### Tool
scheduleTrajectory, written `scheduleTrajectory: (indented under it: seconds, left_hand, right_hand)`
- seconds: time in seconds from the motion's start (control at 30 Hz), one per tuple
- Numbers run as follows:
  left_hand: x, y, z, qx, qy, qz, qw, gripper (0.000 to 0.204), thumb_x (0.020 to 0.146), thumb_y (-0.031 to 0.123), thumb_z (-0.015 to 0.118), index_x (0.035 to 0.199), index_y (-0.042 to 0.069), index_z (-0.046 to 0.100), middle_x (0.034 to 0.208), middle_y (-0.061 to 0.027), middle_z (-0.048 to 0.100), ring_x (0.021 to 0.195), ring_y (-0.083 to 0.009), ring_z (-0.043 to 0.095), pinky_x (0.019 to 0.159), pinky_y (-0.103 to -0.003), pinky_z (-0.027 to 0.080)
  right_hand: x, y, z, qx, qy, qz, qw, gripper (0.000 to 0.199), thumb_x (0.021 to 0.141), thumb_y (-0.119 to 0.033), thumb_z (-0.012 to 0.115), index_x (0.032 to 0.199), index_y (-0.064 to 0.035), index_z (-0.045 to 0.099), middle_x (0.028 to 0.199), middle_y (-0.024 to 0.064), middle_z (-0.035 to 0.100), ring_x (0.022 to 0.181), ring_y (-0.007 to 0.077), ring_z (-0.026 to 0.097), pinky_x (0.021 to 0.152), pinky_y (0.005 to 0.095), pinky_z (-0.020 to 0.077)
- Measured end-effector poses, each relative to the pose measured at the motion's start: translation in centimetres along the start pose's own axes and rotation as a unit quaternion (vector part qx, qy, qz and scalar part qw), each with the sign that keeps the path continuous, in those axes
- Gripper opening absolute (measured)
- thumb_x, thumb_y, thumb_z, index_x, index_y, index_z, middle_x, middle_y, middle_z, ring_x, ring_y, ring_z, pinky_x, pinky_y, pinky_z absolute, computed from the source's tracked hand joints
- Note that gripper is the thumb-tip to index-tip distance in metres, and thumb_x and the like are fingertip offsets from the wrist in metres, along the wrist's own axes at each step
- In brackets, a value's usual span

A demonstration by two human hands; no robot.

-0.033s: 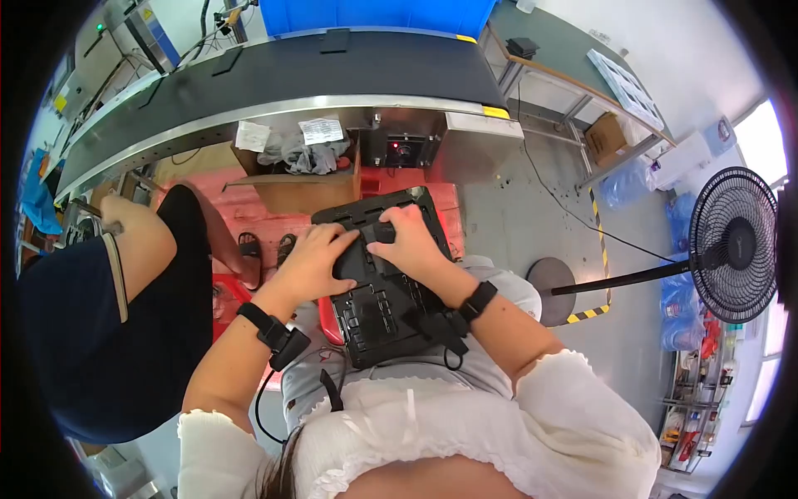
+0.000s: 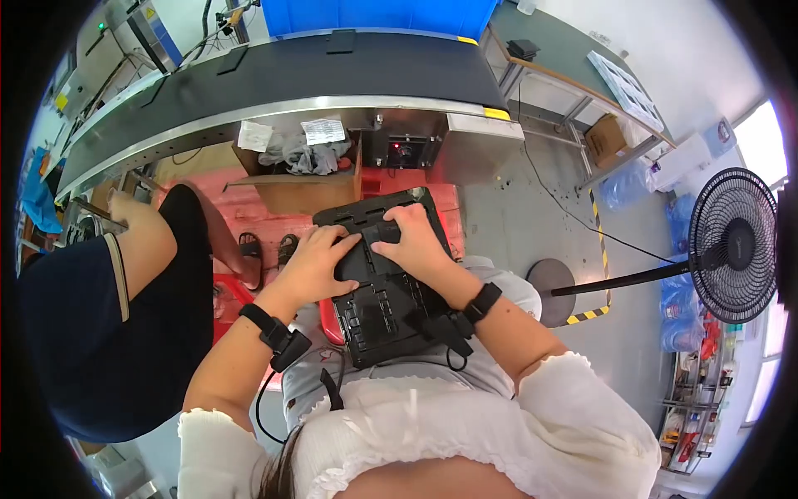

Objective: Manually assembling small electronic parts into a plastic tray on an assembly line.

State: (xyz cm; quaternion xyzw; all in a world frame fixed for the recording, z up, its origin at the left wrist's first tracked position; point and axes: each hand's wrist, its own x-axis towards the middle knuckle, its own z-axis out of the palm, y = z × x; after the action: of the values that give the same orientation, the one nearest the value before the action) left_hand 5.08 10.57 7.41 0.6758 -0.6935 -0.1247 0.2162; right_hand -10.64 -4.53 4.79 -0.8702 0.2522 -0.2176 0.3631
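A black plastic tray (image 2: 378, 324), moulded with slots and small raised parts, lies slanted across my lap. My left hand (image 2: 312, 264) rests on its left side, thumb and fingers spread around a smooth dark flat piece (image 2: 353, 264). Higher up, my right hand (image 2: 418, 247) is closed, thumb and index finger on either side of a small black block (image 2: 384, 233) on the tray. The block is partly hidden by these fingers, and its kind is not clear. Black straps with small devices are on both wrists.
Ahead runs a dark conveyor belt (image 2: 399, 71) with flat black pieces on it. Below stands an open cardboard box (image 2: 307, 195) holding grey plastic. A seated person (image 2: 108, 333) is close on my left; a black fan (image 2: 736, 245) stands at the right.
The flat black pieces on the conveyor belt have shifted slightly to the right. My hands and the tray look almost unchanged.
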Motion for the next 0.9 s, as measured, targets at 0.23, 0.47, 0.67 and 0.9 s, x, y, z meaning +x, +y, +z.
scheduleTrajectory:
  seconds: [0.23, 0.47, 0.67, 0.9]
  left_hand:
    - [0.5, 3.0, 0.8, 0.078, 0.021, -0.047, 0.996, 0.081, 0.063, 0.036, 0.078, 0.131, 0.004, 0.047, 0.132, -0.0202, 0.042, 0.129, -0.0374, 0.035, 0.107, -0.051, 0.027]
    - [1.5, 2.0, 5.6, 0.095, 0.004, 0.02, 0.995, 0.063, 0.087, 0.031, 0.058, 0.138, 0.003, 0.036, 0.148, -0.0218, 0.022, 0.139, -0.0377, 0.02, 0.11, -0.054, 0.019]
    - [2.4, 2.8, 5.5, 0.087, 0.002, -0.017, 0.996, 0.062, 0.087, 0.027, 0.055, 0.136, -0.005, 0.034, 0.148, -0.0264, 0.02, 0.139, -0.0396, 0.019, 0.111, -0.055, 0.014]
    - [4.0, 4.2, -0.3, 0.018, -0.014, 0.027, 0.999, 0.062, 0.086, 0.027, 0.058, 0.134, -0.006, 0.038, 0.147, -0.0283, 0.022, 0.138, -0.0409, 0.02, 0.109, -0.056, 0.019]
  right_hand:
    - [0.7, 2.5, -3.3, -0.077, 0.048, -0.062, 0.994, 0.057, 0.064, -0.015, 0.082, 0.111, 0.0002, 0.052, 0.11, 0.017, 0.044, 0.103, 0.0348, 0.048, 0.088, 0.0394, 0.043]
    - [4.4, -5.2, -11.5, -0.174, -0.221, -0.087, 0.956, 0.04, 0.09, -0.03, 0.058, 0.113, 0.0016, 0.058, 0.108, 0.0227, 0.061, 0.1, 0.0336, 0.06, 0.087, 0.0383, 0.0475]
    - [20.4, -7.7, -19.1, -0.118, 0.078, -0.02, 0.99, 0.039, 0.086, -0.036, 0.06, 0.1, -0.0004, 0.066, 0.092, 0.0143, 0.067, 0.088, 0.0242, 0.063, 0.077, 0.0339, 0.0494]
    - [30.6, -0.9, -17.2, -0.388, -0.008, 0.142, 0.91, 0.051, 0.079, -0.039, 0.067, 0.103, 0.0064, 0.065, 0.103, 0.0268, 0.064, 0.094, 0.0321, 0.065, 0.081, 0.0371, 0.0505]
